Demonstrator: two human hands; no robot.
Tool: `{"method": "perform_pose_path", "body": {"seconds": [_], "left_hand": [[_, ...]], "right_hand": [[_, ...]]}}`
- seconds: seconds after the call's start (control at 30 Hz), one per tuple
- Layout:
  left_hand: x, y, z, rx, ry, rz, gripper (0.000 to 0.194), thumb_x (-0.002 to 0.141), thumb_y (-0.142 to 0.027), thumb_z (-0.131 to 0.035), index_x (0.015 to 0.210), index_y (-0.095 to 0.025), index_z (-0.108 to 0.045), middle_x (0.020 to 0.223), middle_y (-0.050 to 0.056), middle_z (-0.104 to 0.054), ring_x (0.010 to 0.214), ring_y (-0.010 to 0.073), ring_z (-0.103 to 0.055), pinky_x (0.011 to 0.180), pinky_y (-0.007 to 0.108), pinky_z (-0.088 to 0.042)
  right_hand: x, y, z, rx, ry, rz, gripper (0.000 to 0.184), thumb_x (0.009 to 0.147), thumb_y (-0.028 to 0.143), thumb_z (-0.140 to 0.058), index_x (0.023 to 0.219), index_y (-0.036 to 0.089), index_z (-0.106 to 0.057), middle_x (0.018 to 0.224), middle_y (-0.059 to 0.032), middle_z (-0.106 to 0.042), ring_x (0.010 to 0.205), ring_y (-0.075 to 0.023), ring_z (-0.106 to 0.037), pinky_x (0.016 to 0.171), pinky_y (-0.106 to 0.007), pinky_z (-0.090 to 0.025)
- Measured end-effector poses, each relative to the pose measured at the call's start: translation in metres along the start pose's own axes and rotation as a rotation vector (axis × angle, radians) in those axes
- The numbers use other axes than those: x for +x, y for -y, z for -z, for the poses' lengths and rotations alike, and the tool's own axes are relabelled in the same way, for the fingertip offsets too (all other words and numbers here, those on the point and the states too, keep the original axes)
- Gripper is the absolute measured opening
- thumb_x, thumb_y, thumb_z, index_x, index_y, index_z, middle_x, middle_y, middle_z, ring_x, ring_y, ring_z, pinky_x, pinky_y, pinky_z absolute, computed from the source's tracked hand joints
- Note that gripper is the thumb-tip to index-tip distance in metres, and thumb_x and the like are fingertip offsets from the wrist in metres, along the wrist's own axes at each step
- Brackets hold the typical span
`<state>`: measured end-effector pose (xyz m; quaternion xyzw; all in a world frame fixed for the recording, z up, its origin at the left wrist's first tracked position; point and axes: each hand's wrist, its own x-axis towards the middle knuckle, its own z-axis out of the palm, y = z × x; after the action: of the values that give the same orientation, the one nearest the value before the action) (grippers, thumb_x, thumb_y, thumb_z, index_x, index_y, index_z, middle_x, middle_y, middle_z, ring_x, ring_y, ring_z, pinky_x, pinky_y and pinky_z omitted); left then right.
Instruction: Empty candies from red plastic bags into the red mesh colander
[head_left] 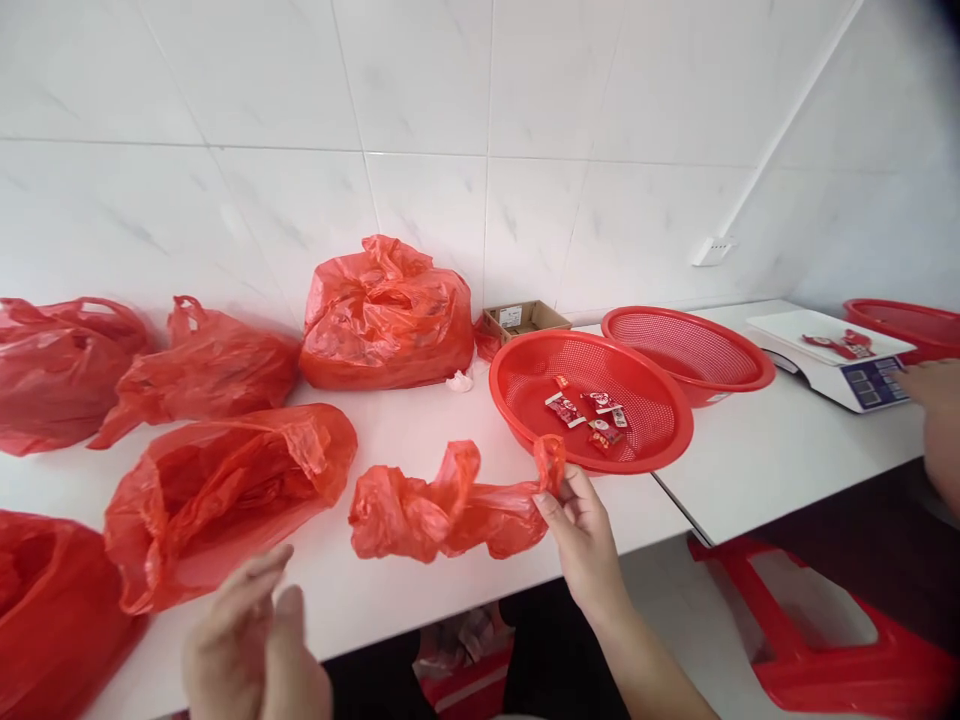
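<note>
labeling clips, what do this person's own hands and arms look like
The left hand and right hand are ungloved, with no rings or markings visible. The right forearm has no sleeve, watch or bracelet in view; the left forearm is out of frame.

Head-worn view, facing wall (420,80), angled down, near table (742,460)

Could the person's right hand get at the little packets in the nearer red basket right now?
Probably, if it frees its fingers: the right hand pinches a red bag. The nearer red basket lies just beyond, open-topped, and nothing appears to cover the packets.
</note>
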<state>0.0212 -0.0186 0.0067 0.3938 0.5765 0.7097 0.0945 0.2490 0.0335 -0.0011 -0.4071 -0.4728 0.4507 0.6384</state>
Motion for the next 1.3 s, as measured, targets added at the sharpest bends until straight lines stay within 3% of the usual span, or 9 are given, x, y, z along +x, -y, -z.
{"method": "perform_pose_path", "body": {"seconds": [0.1, 0.2, 0.4, 0.53, 0.63, 0.77, 0.87, 1.07, 1.3], "left_hand": [[-0.018, -0.033, -0.024, 0.118, 0.274, -0.579, 0.01, 0.079, -0.02, -0.067, 0.085, -0.027, -0.069, 0.133, 0.003, -0.053, 0.126, 0.0296, -0.05, 0.11, 0.052, -0.035], [-0.008, -0.029, -0.051, 0.49, 0.488, -0.702, 0.018, 0.082, -0.021, -0.065, 0.097, -0.024, -0.075, 0.157, 0.01, -0.028, 0.143, 0.0449, -0.024, 0.11, 0.063, -0.028], [0.056, 0.04, -0.034, 1.007, 0.807, -0.338, 0.038, 0.084, -0.011, -0.047, 0.111, -0.024, -0.07, 0.137, 0.011, -0.058, 0.117, 0.0359, -0.058, 0.09, 0.047, -0.048], [0.072, 0.045, -0.006, 0.867, 0.821, -0.046, 0.038, 0.082, -0.018, -0.049, 0.117, -0.027, -0.062, 0.112, 0.005, -0.069, 0.091, 0.0235, -0.068, 0.067, 0.03, -0.049], [0.066, 0.029, -0.004, 0.59, 0.829, 0.119, 0.029, 0.081, -0.034, -0.059, 0.109, -0.026, -0.061, 0.09, 0.002, -0.069, 0.077, 0.0208, -0.066, 0.062, 0.028, -0.048], [0.051, 0.007, -0.011, 0.08, 0.811, 0.396, 0.037, 0.074, -0.041, -0.074, 0.104, -0.023, -0.061, 0.081, -0.001, -0.065, 0.07, 0.0151, -0.061, 0.061, 0.022, -0.05], [0.046, -0.003, -0.008, -0.25, 0.737, 0.703, 0.037, 0.068, -0.03, -0.082, 0.1, -0.023, -0.063, 0.084, -0.002, -0.066, 0.066, 0.0105, -0.061, 0.063, 0.019, -0.052], [0.058, 0.007, 0.029, -0.41, 0.352, 1.048, 0.047, 0.059, -0.015, -0.078, 0.103, -0.028, -0.067, 0.092, 0.0, -0.071, 0.074, 0.0173, -0.068, 0.063, 0.025, -0.058], [0.049, 0.038, 0.023, 0.25, 1.003, 0.275, 0.018, 0.076, -0.041, -0.069, 0.08, -0.025, -0.077, 0.1, 0.005, -0.058, 0.079, 0.0177, -0.063, 0.069, 0.027, -0.054]], "right_hand": [[-0.01, 0.01, -0.018, 0.014, 0.126, -0.015, 0.018, 0.092, 0.034, -0.061, 0.107, 0.025, -0.056, 0.086, 0.0008, -0.062, 0.076, -0.0123, -0.058, 0.07, -0.023, -0.048], [-0.02, 0.019, -0.029, -0.045, 0.193, 0.015, 0.03, 0.094, 0.033, -0.058, 0.123, 0.028, -0.051, 0.089, 0.0002, -0.062, 0.073, -0.0118, -0.058, 0.07, -0.024, -0.05], [-0.009, 0.022, 0.014, -0.145, -0.08, 0.077, 0.051, 0.092, 0.036, -0.06, 0.136, 0.027, -0.037, 0.107, -0.0079, -0.066, 0.084, -0.0169, -0.064, 0.077, -0.03, -0.054], [0.003, 0.028, 0.046, -0.345, -0.093, 0.087, 0.056, 0.092, 0.037, -0.059, 0.142, 0.027, -0.034, 0.101, -0.0064, -0.065, 0.082, -0.019, -0.065, 0.077, -0.036, -0.055], [-0.002, 0.052, 0.038, -0.528, -0.215, 0.428, 0.049, 0.09, 0.025, -0.061, 0.136, 0.026, -0.044, 0.121, -0.0103, -0.058, 0.11, -0.0235, -0.059, 0.096, -0.044, -0.049], [-0.012, 0.078, -0.001, -0.624, 0.227, 0.716, 0.032, 0.09, 0.011, -0.052, 0.118, 0.025, -0.059, 0.107, -0.0082, -0.065, 0.1, -0.0211, -0.063, 0.083, -0.035, -0.053], [-0.003, 0.071, -0.02, -0.984, 0.768, 0.417, 0.03, 0.089, 0.009, -0.047, 0.109, 0.021, -0.066, 0.086, -0.0062, -0.07, 0.077, -0.0191, -0.066, 0.067, -0.029, -0.051], [0.034, 0.053, 0.017, -1.243, 1.08, -0.187, 0.052, 0.081, 0.025, -0.062, 0.132, 0.026, -0.06, 0.132, -0.0082, -0.063, 0.113, -0.0302, -0.062, 0.086, -0.036, -0.05], [0.045, 0.043, 0.053, -0.958, 1.077, -0.37, 0.068, 0.075, 0.026, -0.067, 0.141, 0.03, -0.053, 0.13, -0.0027, -0.064, 0.109, -0.0216, -0.065, 0.089, -0.026, -0.051]]}}
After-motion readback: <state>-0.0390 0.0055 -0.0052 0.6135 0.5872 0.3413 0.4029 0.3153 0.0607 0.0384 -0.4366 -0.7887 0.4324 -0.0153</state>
